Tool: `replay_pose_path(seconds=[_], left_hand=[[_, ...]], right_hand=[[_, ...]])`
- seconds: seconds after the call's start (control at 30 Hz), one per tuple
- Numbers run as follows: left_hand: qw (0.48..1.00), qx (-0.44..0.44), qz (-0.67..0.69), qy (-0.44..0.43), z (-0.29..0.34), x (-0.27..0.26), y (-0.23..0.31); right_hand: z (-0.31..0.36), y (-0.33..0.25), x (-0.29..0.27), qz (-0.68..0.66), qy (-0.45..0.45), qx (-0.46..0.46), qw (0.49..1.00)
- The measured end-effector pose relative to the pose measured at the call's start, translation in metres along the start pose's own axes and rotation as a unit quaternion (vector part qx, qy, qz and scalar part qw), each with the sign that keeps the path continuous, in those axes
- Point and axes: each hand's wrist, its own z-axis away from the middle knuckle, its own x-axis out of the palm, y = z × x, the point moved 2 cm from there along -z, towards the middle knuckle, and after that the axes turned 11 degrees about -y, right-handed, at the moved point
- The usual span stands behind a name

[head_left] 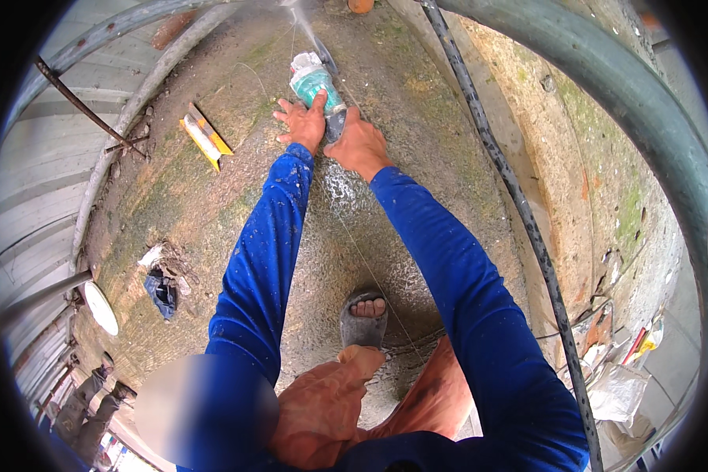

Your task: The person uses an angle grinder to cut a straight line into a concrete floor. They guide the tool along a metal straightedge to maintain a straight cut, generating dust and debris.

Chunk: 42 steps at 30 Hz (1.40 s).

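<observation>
Near the top of the view, a green and white angle grinder [313,79] is held low over the wet, rough ground. My right hand [359,146] is wrapped round its dark rear handle [335,123]. Beside the tool's body is my left hand [303,122], its thumb lying against the green housing and its other fingers spread to the left, away from it. A blurred disc [322,57] shows at the grinder's far end. Whitish spray or dust rises past it, veiling the spot where the disc meets the surface.
A thin line [367,271] runs along the ground toward my sandalled foot [365,312]. Left lie a yellow-edged strip [206,137] and a dark cloth [160,293]. A dark speckled pole [495,149] and a thick curved pipe [606,71] stand right. Another person's legs [86,413] show lower left.
</observation>
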Motion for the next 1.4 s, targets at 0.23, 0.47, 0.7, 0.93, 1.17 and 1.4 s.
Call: replay_pose_path(seconds=[0.23,0.47,0.7,0.93,1.17,1.4], left_hand=[[1.0,-0.01,-0.025,-0.01,-0.001,0.001,0.003],[0.999,-0.026,-0.04,-0.023,-0.004,0.002,0.004],[0.999,-0.021,-0.026,-0.023,-0.002,0.001,0.006],[0.998,-0.038,-0.035,-0.033,0.0,-0.001,0.01],[0.998,-0.035,-0.035,-0.025,0.001,0.0,0.011],[0.996,-0.059,-0.062,-0.033,0.001,0.0,0.014]], right_hand=[[0.0,-0.002,-0.002,0.008,0.0,-0.002,1.0],[0.001,-0.005,-0.006,0.013,-0.011,0.01,1.0],[0.002,-0.007,-0.006,0.009,-0.009,0.013,1.0],[0.001,-0.006,-0.007,0.012,-0.013,0.011,1.0],[0.001,-0.007,-0.007,0.013,-0.013,0.024,1.0],[0.002,-0.005,-0.009,0.001,-0.02,0.022,1.0]])
